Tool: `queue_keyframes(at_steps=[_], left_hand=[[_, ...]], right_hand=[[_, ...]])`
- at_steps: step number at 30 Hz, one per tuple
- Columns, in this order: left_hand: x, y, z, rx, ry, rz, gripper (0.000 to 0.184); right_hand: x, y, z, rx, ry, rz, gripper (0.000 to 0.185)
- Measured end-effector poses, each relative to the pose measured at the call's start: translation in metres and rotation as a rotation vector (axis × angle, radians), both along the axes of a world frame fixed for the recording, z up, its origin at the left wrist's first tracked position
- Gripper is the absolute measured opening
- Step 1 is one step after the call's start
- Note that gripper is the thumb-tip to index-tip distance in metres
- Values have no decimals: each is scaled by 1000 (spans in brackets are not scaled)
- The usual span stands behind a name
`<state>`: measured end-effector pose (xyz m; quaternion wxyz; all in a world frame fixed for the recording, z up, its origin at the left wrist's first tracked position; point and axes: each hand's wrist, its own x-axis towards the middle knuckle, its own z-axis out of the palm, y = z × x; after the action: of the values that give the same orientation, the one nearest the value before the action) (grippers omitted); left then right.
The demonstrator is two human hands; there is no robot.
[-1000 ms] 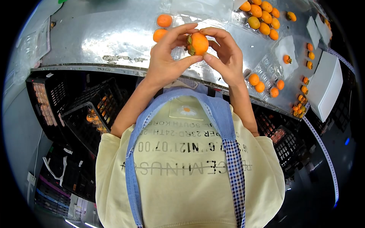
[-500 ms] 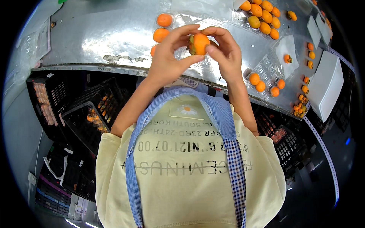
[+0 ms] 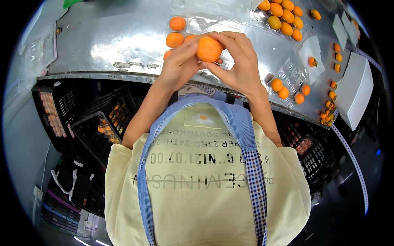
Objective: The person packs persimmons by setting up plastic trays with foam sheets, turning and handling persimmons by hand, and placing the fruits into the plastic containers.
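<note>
An orange persimmon [image 3: 209, 49] is held up over the metal table's near edge, its smooth side facing me. My right hand [image 3: 240, 61] grips it with the fingers over the top and the thumb underneath. On the other side, my left hand [image 3: 178, 67] is closed against the fruit, with some of its fingers hidden. Just beyond my hands is a clear plastic tray [image 3: 207, 23]. Along its left side sit persimmons [image 3: 177, 23], one partly covered by my left hand.
On the metal table [image 3: 90, 39], a second tray at the back right is filled with persimmons [image 3: 288, 17]. A partly filled clear tray [image 3: 289, 74] lies nearer. Small persimmons line the right edge beside a white box [image 3: 356, 91]. Black crates [image 3: 102, 127] stand below.
The persimmon has turned in my hands, so its green leafy top no longer shows. My left hand has shifted lower around it, and the view has moved slightly.
</note>
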<state>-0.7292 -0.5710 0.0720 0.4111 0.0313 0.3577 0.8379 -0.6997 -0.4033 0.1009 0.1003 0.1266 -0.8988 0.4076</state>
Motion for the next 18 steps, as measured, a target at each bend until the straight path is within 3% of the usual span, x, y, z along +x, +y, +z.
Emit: queue_keyframes(at_steps=[3,6,9,13,18], left_hand=[[5,7,4,-299,44,96,59],[2,-2,-5,-444,151,88,62],[-4,-16,-10,-493,143,106,46],[-10,-28,-12,-572,152,152,31],[-12,-41,-22,-584,109,287,27]], right_hand=[[1,11,-14,-56,-77,-32,49],[-5,41,-38,-9,-124,-224,48],[-11,67,-64,55,-194,-279,46],[-18,73,-76,171,-225,-169,44],[-22,69,-76,399,-199,-42,43]])
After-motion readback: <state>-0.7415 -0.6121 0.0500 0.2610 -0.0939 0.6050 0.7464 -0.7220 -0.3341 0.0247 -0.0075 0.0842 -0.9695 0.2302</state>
